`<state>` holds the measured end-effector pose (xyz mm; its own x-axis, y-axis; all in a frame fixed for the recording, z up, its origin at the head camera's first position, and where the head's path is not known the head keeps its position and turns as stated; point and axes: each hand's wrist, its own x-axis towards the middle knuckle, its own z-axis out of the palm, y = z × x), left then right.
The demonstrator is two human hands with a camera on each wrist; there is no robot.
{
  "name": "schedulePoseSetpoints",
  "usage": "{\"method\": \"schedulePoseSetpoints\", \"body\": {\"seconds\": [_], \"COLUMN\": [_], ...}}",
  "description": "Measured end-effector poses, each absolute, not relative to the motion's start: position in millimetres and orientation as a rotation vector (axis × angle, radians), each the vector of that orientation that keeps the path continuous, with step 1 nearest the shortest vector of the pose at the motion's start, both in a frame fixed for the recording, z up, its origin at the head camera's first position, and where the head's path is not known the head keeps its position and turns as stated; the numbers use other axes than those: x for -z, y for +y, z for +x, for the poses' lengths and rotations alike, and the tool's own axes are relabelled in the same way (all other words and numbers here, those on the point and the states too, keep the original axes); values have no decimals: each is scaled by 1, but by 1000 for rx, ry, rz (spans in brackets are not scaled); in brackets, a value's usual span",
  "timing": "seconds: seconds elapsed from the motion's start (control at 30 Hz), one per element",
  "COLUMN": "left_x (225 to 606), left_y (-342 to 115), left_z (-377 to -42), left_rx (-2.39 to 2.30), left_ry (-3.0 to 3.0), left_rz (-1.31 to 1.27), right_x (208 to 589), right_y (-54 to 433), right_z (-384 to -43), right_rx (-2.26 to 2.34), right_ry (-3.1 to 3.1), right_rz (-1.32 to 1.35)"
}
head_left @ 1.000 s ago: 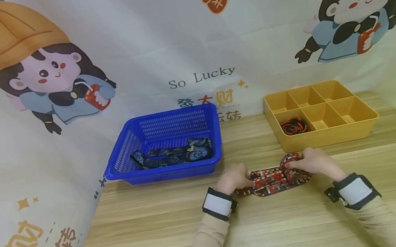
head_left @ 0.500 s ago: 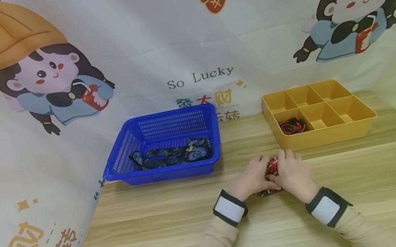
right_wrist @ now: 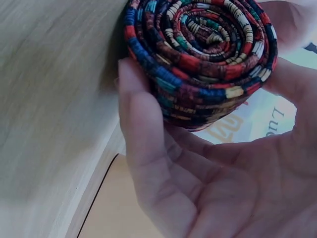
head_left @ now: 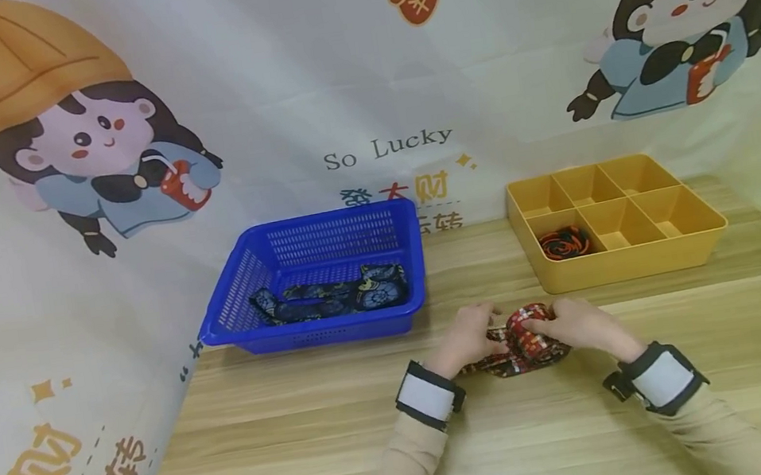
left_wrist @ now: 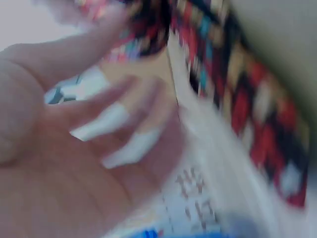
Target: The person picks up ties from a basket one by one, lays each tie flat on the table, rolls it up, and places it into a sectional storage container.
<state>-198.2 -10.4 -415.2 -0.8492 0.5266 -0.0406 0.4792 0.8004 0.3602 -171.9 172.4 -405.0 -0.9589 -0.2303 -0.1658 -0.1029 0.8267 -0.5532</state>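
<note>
Fingers: clamped round one red-patterned fabric roll on the right hand; blurred and partly parted on the left hand, where a pinch on the roll's flat tail cannot be told.
Roll: between both hands at mid-desk, tail toward nine o'clock.
Basket: one, blue, at the roll's ten o'clock; dark blue cloth inside, pieces uncountable.
Box: one, yellow, between one and two o'clock; six compartments, one black-and-orange coil in the eight-o'clock one.
Edges: box's front wall just beyond the right hand, apart.
Room: basket-box gap toward twelve; desk surface stretching toward six between two sleeves.
</note>
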Motion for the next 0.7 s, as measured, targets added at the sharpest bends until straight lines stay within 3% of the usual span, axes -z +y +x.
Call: {"method": "schedulePoseSetpoints", "body": {"seconds": [0.13, 0.33, 0.7], "left_x": [414, 423, 411], "left_y": [-23, -26, -10], "left_z": [-203, -207, -198], "left_rx": [-413, -499, -1070], "left_ry": [2846, 2789, 2700], "left_rz": [593, 558, 372], "right_x": [403, 404, 415], "right_y": [169, 164, 151], "right_z": [-170, -169, -163], "right_rx": [829, 780, 735], "right_ry": [2791, 2834, 3068], "right_rz": [-232, -199, -125]}}
